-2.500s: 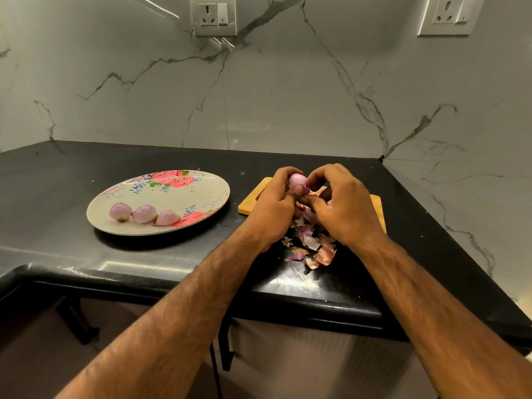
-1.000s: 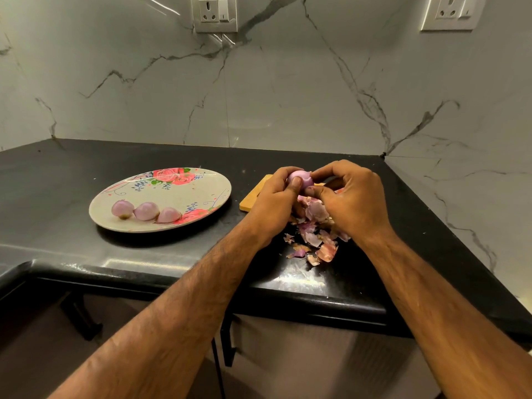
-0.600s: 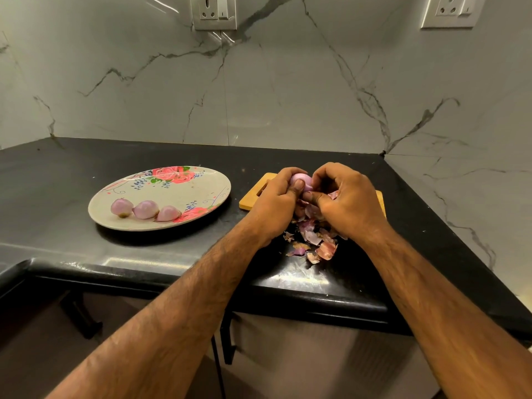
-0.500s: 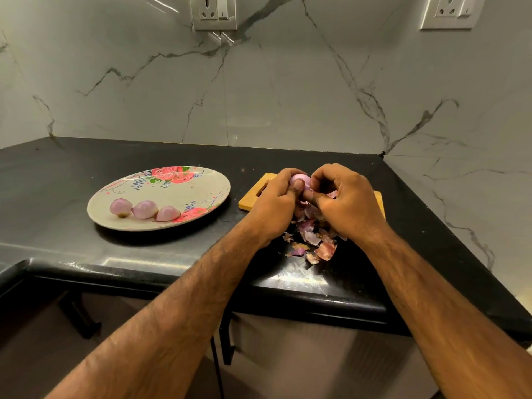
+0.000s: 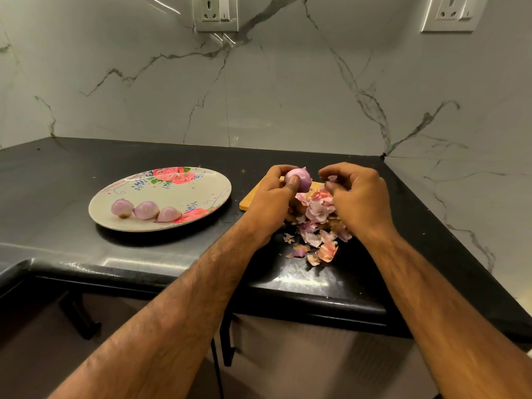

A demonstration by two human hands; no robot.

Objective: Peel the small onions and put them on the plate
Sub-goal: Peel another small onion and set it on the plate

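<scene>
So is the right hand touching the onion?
Apart. Head view: dark gap between the onion in the left hand and the right hand pinching a peel scrap.

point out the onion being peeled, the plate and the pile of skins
onion being peeled (image 5: pixel 303 179), head view, its smooth pink right side
plate (image 5: pixel 178 194), head view, bare middle of its face
pile of skins (image 5: pixel 316 210), head view, pale skin mid-pile

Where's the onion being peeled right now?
Head view, right of centre: the onion is held in the left hand, above the cutting board, right of the plate.
</scene>
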